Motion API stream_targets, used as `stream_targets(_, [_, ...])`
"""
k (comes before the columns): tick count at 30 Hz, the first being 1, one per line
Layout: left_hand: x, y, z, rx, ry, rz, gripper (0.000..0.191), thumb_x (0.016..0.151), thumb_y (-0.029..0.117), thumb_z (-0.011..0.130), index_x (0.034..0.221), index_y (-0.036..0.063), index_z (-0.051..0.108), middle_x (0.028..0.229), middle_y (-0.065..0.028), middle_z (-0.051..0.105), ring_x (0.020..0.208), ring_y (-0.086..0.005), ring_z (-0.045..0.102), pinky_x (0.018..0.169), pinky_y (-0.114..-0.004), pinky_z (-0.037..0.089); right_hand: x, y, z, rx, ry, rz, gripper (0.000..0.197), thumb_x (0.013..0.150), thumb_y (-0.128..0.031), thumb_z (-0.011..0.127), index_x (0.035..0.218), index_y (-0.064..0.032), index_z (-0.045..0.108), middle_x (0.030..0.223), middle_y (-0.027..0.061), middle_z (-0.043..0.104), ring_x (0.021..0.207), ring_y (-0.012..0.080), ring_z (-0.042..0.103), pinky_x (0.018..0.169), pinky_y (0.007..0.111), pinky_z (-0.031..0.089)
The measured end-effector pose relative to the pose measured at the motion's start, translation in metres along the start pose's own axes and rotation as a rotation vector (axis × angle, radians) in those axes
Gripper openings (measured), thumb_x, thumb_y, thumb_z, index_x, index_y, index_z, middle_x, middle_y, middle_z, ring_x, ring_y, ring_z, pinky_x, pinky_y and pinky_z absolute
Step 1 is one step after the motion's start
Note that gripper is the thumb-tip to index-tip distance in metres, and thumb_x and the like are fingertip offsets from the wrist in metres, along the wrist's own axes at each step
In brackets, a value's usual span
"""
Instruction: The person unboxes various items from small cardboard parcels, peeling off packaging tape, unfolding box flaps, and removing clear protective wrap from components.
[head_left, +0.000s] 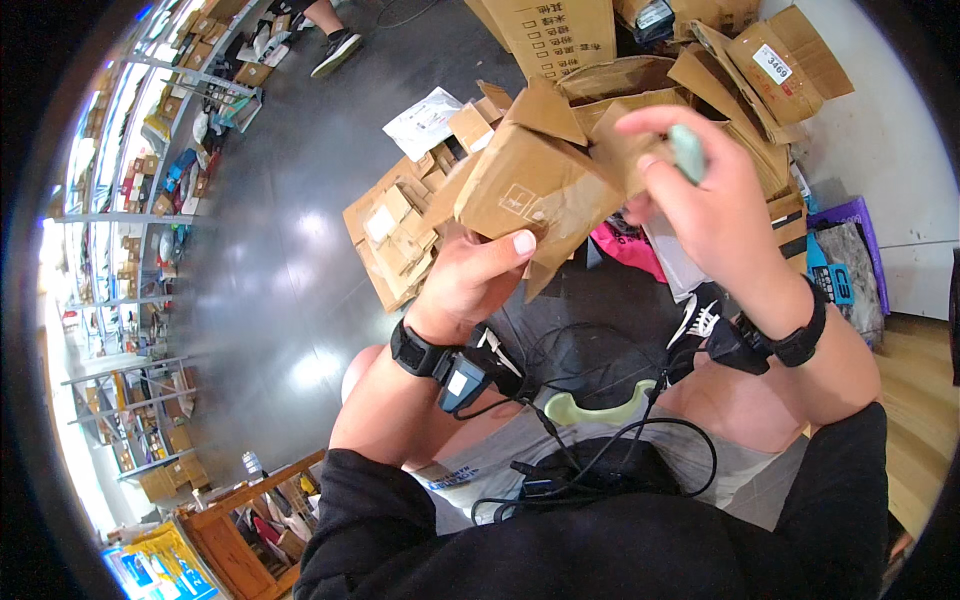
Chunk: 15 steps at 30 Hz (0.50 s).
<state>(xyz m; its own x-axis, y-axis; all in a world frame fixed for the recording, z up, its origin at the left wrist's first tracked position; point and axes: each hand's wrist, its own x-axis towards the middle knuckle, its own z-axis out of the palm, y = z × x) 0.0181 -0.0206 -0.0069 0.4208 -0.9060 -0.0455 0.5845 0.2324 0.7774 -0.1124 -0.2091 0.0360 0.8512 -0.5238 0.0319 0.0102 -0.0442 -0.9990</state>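
Note:
My left hand (484, 274) grips the lower left edge of a small cardboard box (525, 187), its thumb on the front face. The box is tilted and its flaps stand open. At its right side, my right hand (697, 180) is raised with a small pale green object (686, 154) held against the palm; motion blur hides what kind it is. The right thumb and index finger are by a blurred cardboard flap (622, 150); whether they pinch it I cannot tell. Both wrists wear black straps with small devices.
Flattened cardboard and small boxes (394, 229) lie left of the held box, with a white parcel bag (424, 120) above. Large open cartons (630, 79) stand beyond. Black cables (637, 427) cross my lap. A person's shoe (337, 52) is at the top; shelves (127, 217) line the left.

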Motion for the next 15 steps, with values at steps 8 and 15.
stream_targets(8, [0.000, 0.001, -0.004, 0.209, 0.051, -0.019, 0.063, 0.085, 0.003, 0.069, 0.140, -0.0033, 0.041, 0.133, -0.0144, 0.056, 0.123, -0.0252, 0.054, 0.105, -0.038, 0.043, 0.019, 0.012, -0.016, -0.784, -0.222, -0.489, 0.023, 0.082, -0.020, 0.069, 0.101, -0.0070, 0.072, 0.095, 0.0165, 0.067, 0.088, 0.0349, 0.065, 0.075, 0.039, 0.052])
stream_targets(15, [-0.004, 0.006, -0.003, 0.111, -0.022, -0.071, 0.070, 0.084, 0.004, 0.066, 0.146, 0.0003, 0.033, 0.139, -0.0161, 0.051, 0.128, -0.0285, 0.050, 0.109, -0.042, 0.039, 0.026, 0.015, -0.019, -0.501, -0.481, -0.090, 0.042, 0.090, -0.023, 0.070, 0.120, 0.0054, 0.062, 0.110, 0.0154, 0.070, 0.100, 0.0186, 0.064, 0.091, 0.032, 0.048])
